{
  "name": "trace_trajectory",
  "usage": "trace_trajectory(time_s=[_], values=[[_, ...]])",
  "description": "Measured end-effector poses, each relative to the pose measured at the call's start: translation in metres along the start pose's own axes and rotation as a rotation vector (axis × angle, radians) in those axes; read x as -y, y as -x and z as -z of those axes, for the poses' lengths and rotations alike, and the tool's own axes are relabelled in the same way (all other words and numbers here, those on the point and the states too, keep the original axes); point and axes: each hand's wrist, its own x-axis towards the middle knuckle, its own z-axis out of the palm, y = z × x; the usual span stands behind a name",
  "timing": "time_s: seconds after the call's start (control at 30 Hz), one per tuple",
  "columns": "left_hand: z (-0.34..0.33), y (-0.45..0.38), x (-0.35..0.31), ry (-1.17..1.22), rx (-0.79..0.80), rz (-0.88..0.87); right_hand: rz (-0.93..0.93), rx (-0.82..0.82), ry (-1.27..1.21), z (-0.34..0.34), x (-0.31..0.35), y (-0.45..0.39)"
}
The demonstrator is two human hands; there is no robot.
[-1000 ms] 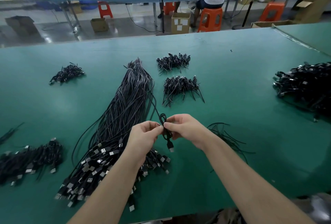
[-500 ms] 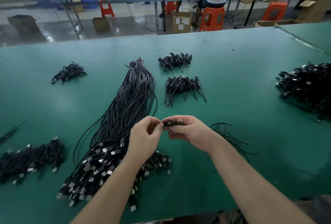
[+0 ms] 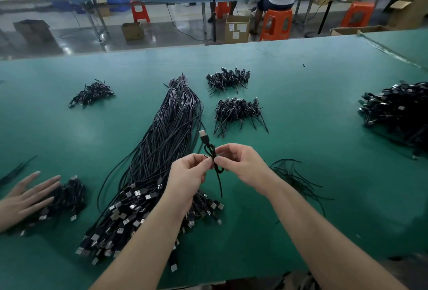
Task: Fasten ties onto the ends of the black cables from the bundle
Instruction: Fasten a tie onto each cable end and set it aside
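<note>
A long bundle of black cables point(image 3: 162, 150) lies on the green table point(image 3: 312, 104), its USB plugs fanned out near me. Above it, my left hand point(image 3: 188, 174) and my right hand point(image 3: 240, 162) pinch one folded black cable end point(image 3: 209, 148) between thumbs and fingers. Its USB plug point(image 3: 203, 134) points up and away. A thin black tie point(image 3: 218, 179) is wrapped at the pinch and its tail hangs down between my hands. Loose black ties point(image 3: 291, 176) lie right of my right wrist.
Small piles of tied cables lie at the back point(image 3: 228, 79), the middle point(image 3: 238, 111) and the far left point(image 3: 91, 92). A big black pile point(image 3: 398, 109) fills the right edge. Another person's hand point(image 3: 25, 193) rests on a cable pile point(image 3: 67, 197) at the left.
The cable end turned over: its plug, hanging down a second ago, now points up, and the tie's tail hangs below. Another person's hand came in from the left onto the left pile.
</note>
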Motion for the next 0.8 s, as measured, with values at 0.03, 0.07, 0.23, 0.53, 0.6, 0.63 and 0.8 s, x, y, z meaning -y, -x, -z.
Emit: trace_trajectory(time_s=[0.03, 0.07, 0.23, 0.53, 0.6, 0.63, 0.8], values=[[-0.001, 0.0, 0.0, -0.083, -0.028, -0.072, -0.026, 0.002, -0.015, 0.0, 0.001, 0.0], [-0.003, 0.001, -0.001, -0.176, -0.053, -0.158, -0.055, 0.012, -0.044, 0.0, 0.002, -0.001], [-0.003, 0.009, 0.001, -0.78, -0.132, -0.828, -0.202, 0.103, -0.31, 0.001, 0.006, -0.005], [-0.003, -0.001, 0.001, -0.276, -0.019, -0.146, -0.066, 0.161, -0.259, 0.009, -0.004, 0.0], [-0.003, -0.003, 0.001, -0.12, 0.055, 0.002, -0.007, 0.067, -0.074, 0.009, -0.006, -0.001], [-0.003, -0.003, 0.002, -0.063, 0.081, 0.036, 0.005, 0.019, -0.001, 0.009, -0.007, -0.002], [-0.004, -0.003, 0.006, -0.136, 0.032, -0.044, 0.006, 0.054, 0.027, 0.01, -0.005, -0.003]])
